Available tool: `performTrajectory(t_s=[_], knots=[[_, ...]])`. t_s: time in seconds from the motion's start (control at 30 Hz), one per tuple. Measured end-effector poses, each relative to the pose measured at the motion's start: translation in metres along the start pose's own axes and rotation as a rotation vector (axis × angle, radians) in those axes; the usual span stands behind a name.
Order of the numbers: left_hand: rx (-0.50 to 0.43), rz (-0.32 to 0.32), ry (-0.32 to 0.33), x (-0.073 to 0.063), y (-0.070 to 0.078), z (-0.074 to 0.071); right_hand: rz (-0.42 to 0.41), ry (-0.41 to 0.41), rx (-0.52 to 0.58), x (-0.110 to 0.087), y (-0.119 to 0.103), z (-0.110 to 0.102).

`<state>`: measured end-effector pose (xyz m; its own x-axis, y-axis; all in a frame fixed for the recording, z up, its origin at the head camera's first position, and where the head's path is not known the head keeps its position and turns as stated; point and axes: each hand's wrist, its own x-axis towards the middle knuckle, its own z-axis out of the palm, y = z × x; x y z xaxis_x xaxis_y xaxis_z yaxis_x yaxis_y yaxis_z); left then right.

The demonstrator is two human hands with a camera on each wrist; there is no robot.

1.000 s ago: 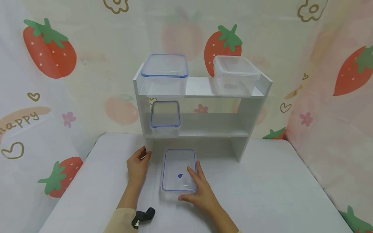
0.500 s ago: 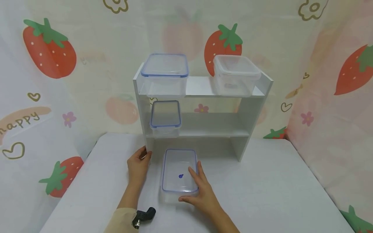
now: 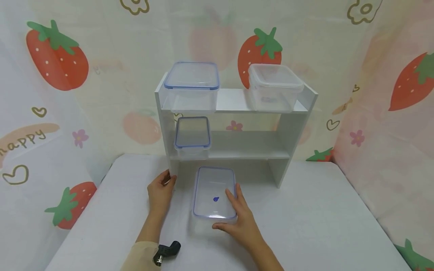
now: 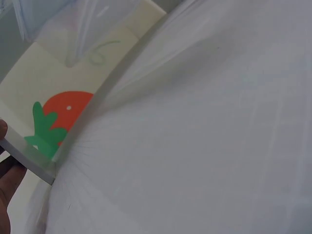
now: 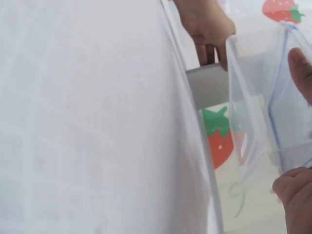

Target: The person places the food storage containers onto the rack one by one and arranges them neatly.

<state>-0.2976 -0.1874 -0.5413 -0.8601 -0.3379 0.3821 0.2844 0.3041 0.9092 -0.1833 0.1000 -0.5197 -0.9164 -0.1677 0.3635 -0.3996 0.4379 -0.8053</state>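
Observation:
My right hand (image 3: 243, 222) holds a clear plastic food container (image 3: 210, 188) with a blue-rimmed lid and a small blue mark on top. Its thumb lies at the near end and its fingers reach along the right edge of the lid. In the right wrist view, the container (image 5: 251, 107) hangs tilted with a gap between its base and the white tablecloth (image 5: 97, 117). My left hand (image 3: 161, 194) pinches the lower front edge of the white shelf unit's left side panel (image 3: 174, 169). The left wrist view shows fingers (image 4: 10, 183) on both faces of that panel.
On the top shelf sit a large blue-rimmed container (image 3: 192, 84) at left and a clear-lidded one (image 3: 275, 88) at right. A smaller blue-rimmed container (image 3: 192, 137) stands at the left of the middle shelf (image 3: 247, 145). A black device (image 3: 167, 252) is at my left cuff.
My right hand and the container have moved slightly right and toward the shelf unit, and the container is higher. The left hand stays on the panel.

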Motion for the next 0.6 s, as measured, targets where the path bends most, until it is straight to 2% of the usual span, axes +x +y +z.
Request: performTrajectory(t_s=[0.37,0.6], knots=[[0.011,0.002,-0.008,-0.001,0.001,-0.001,0.010,-0.008,0.032,-0.001,-0.006,-0.022],[0.001,0.011,-0.008,-0.002,-0.002,-0.001,-0.046,-0.032,0.001,-0.005,-0.009,-0.035]])
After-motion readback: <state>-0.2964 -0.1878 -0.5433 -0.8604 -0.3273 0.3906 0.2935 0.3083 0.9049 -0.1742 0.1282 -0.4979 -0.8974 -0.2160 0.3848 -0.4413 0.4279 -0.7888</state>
